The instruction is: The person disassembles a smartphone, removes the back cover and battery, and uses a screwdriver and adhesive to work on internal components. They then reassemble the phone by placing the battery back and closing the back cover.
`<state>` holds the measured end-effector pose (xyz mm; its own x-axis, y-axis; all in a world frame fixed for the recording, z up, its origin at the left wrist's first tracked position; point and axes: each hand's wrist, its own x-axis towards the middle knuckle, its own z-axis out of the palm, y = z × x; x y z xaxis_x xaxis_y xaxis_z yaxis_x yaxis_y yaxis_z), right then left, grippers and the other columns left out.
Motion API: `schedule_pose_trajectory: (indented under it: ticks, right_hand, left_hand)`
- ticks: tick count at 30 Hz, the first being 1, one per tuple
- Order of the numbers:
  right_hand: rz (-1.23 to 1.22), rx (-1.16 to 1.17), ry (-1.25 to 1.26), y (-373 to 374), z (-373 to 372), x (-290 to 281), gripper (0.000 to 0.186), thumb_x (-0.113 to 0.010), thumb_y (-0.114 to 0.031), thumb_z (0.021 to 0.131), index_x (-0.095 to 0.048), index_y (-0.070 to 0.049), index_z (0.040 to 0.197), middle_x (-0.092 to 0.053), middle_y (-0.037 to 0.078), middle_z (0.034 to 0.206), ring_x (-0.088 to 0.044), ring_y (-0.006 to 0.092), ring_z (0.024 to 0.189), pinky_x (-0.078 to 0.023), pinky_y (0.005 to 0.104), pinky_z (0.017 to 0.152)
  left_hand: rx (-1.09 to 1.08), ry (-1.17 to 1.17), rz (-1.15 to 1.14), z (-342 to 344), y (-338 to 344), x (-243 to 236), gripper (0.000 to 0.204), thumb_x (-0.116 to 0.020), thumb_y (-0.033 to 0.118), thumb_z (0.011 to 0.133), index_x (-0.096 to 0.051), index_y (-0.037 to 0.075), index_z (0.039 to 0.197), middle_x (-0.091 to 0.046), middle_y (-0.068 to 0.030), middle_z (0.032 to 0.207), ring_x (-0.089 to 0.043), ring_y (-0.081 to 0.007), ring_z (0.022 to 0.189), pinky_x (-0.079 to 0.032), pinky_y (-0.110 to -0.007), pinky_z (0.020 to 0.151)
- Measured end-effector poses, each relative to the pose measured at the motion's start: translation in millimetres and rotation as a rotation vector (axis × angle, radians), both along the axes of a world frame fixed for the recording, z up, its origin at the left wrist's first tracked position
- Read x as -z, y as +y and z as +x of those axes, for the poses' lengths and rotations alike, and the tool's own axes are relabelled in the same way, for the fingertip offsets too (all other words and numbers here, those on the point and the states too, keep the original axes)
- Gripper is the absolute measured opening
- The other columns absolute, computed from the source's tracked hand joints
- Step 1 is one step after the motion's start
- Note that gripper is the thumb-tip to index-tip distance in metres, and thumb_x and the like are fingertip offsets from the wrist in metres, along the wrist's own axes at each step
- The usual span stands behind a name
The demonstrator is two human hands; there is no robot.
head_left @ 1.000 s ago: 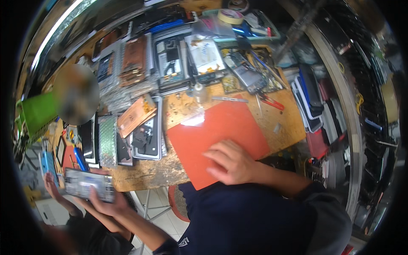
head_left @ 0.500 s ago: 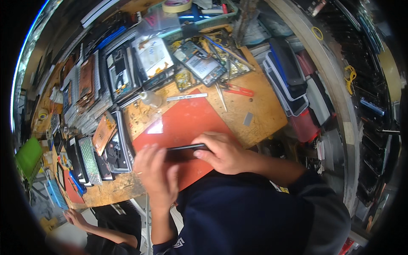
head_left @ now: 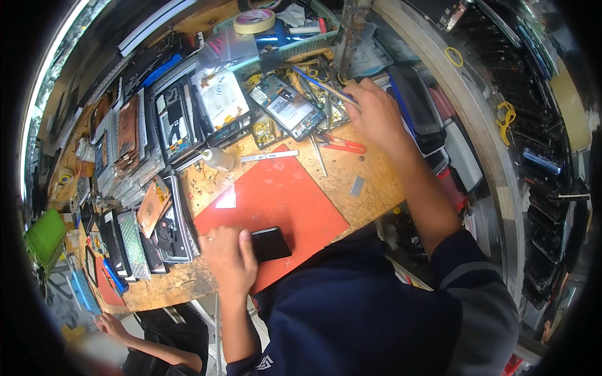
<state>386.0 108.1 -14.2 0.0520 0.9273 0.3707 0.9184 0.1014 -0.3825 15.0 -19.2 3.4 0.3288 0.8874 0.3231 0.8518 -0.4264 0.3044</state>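
A black phone (head_left: pixel 271 243) lies on the red mat (head_left: pixel 301 194), with my left hand (head_left: pixel 227 257) closed at its left edge. At the back right of the bench, my right hand (head_left: pixel 374 113) pinches the near end of a long thin tool (head_left: pixel 323 83), blue toward its far end. That tool still rests over a clear tray of small parts (head_left: pixel 335 113). Beside the tray sits an opened phone or tablet (head_left: pixel 287 105) with its inner board and battery showing.
Tweezers (head_left: pixel 320 156), a red-handled tool (head_left: pixel 343 145), a metal ruler-like strip (head_left: pixel 269 156) and a small bottle (head_left: pixel 218 160) lie around the mat. Stacked device parts (head_left: pixel 128 125) crowd the left. Another person's hand (head_left: pixel 113 326) shows at the lower left.
My right hand has let go of the phone and moved far right to the thin tool. The phone has gone from edge-on between both hands to flat on the mat under my left hand.
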Motion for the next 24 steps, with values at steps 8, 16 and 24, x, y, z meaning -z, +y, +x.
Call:
schedule_pose_trajectory:
  ticks: [8, 16, 24]
  right_hand:
    - [0.042, -0.086, 0.033, 20.5, -32.6, -8.1, 0.039, -0.083, -0.026, 0.093, -0.074, 0.001, 0.12, -0.07, 0.021, 0.114, -0.069, 0.0414, 0.112, -0.057, 0.0503, 0.093]
    - [-0.144, -0.165, -0.049, 25.8, -72.7, -25.5, 0.074, -0.084, -0.041, 0.08, -0.069, 0.009, 0.133, -0.076, 0.028, 0.116, -0.074, 0.0384, 0.11, -0.057, 0.0465, 0.102]
    - [-0.455, -0.183, 0.653, 67.9, -32.7, -57.7, 0.046, -0.072, -0.045, 0.098, -0.08, -0.007, 0.122, -0.078, 0.004, 0.108, -0.068, 0.0135, 0.098, -0.051, 0.0321, 0.084]
  left_hand:
    - [-0.088, -0.034, -0.021, 7.5, -2.5, 25.8, 0.017, -0.068, 0.016, 0.101, -0.063, 0.004, 0.091, -0.057, -0.0169, 0.091, -0.055, -0.0388, 0.087, -0.042, -0.05, 0.082]
    - [-0.073, -0.075, -0.013, 4.9, -0.3, 26.1, 0.013, -0.071, 0.017, 0.099, -0.067, 0.006, 0.093, -0.06, -0.0138, 0.091, -0.057, -0.0362, 0.088, -0.041, -0.049, 0.08]
    - [-0.052, -0.125, -0.004, 2.8, -1.1, 27.3, 0.011, -0.072, 0.016, 0.099, -0.069, 0.006, 0.095, -0.061, -0.0133, 0.092, -0.058, -0.0358, 0.089, -0.042, -0.048, 0.08]
